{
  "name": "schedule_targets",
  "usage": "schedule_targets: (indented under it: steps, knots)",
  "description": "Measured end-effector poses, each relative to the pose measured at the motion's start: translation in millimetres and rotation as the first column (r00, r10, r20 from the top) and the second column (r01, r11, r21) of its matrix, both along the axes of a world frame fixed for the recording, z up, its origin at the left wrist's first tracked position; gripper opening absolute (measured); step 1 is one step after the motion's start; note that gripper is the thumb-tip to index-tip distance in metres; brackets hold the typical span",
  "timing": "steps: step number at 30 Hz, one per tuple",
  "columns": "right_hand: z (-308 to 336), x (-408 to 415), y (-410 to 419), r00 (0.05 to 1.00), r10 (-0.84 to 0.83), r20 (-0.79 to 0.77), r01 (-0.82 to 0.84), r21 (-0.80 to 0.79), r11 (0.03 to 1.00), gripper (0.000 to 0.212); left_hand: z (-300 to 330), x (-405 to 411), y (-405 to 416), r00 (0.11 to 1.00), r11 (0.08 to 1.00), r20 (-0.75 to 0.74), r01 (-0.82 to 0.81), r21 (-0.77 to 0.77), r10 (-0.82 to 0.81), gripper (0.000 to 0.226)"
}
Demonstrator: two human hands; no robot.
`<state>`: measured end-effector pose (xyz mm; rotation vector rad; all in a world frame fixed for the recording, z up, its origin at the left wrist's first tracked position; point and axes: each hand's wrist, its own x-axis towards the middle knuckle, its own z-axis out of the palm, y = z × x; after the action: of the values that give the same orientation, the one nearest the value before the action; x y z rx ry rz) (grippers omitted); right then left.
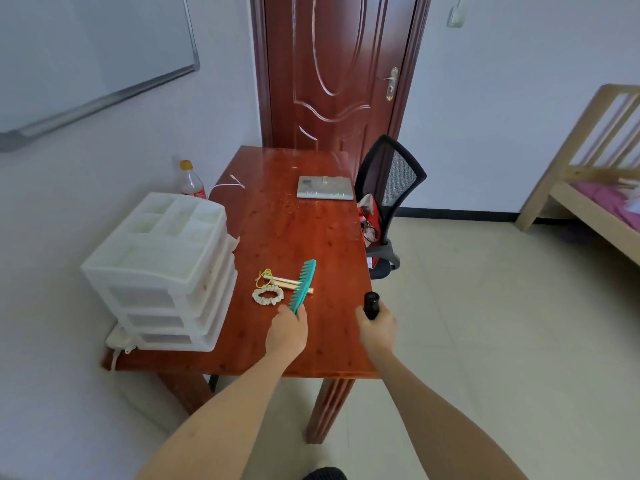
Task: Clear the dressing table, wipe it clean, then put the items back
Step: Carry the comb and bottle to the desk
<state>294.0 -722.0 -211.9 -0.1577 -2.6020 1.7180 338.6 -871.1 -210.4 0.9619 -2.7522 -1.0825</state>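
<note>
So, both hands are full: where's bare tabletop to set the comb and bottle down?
Free: the middle of the table, between the grey board and the comb; also the near right corner. Crowded: by the scrunchie, and the left side under the drawers.

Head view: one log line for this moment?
left hand: grips teal comb | right hand: holds black bottle | on table: scrunchie, drawer organizer

Left grip [286, 328] pinching, right grip [376, 328] curled (clenched)
</note>
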Motion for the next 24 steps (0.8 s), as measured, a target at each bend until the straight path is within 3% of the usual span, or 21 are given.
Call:
schedule_targets:
  steps: [4, 7, 11, 24]
  knots:
    - [-20, -56, -16, 1.0, 0.004, 0.013, -0.004, 0.016, 1.0, 0.03, -19, -58, -8, 0.999, 0.995, 0.032, -0.032, 0.098, 0.029, 0.036]
    - [-36, -94, -29, 0.997, 0.049, 0.063, -0.051, 0.033, 0.998, 0.02, -31, -96, -13, 0.994, 0.991, 0.105, -0.04, 0.125, 0.026, 0.036]
    - [-57, -138, -39, 0.987, 0.092, 0.128, -0.096, 0.031, 0.995, 0.026, -44, -141, -13, 0.991, 0.988, 0.136, -0.007, 0.155, -0.015, 0.036]
    - [-91, -179, -48, 0.963, 0.182, 0.2, -0.193, 0.041, 0.98, 0.024, -71, -207, -19, 0.969, 0.985, 0.246, -0.007, 0.171, -0.036, 0.035]
